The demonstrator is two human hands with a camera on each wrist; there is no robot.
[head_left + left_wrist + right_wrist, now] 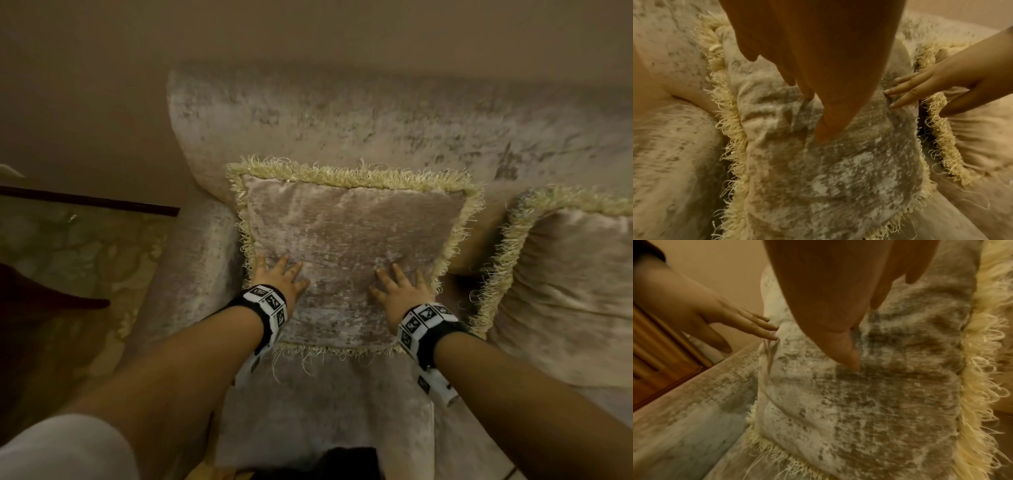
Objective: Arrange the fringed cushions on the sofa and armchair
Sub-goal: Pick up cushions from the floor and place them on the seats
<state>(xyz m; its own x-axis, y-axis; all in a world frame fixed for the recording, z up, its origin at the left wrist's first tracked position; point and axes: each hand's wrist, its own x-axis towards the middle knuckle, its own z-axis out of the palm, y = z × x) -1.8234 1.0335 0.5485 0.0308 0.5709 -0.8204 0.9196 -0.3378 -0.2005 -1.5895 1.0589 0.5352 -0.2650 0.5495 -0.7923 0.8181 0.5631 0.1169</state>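
The left hand (pixel 279 279) is laid flat on the near left part of the fringed cushion (pixel 349 246), its fingers (pixel 286 265) straight and slightly spread, so that the grip is wide and nothing is enclosed by it. In the left wrist view the same fingers (pixel 807 95) are seen pressed into the velvet face, which is dented beneath them. The right hand (pixel 399 289) is placed likewise on the near right part of the cushion, fingers (pixel 397 272) extended and fanned, palm down; nothing is pinched or wrapped. In the right wrist view the thumb (pixel 851 360) is shown sunk into the fabric, and the left hand (pixel 731 316) is seen touching the cushion's left side with straight fingers.

The cushion is stood tilted against the backrest (pixel 376 116) of the sofa (pixel 325 411), at its left end, just beside the armrest (pixel 195 246). Its cream fringe (pixel 342 174) is seen around all four edges. A second fringed cushion (pixel 565 284) is leaned to the right, near the first but apart from it. A patterned carpet (pixel 78 253) is visible on the floor at the left, beyond the armrest. Marker-printed wristbands (pixel 270 303) are worn on both wrists.
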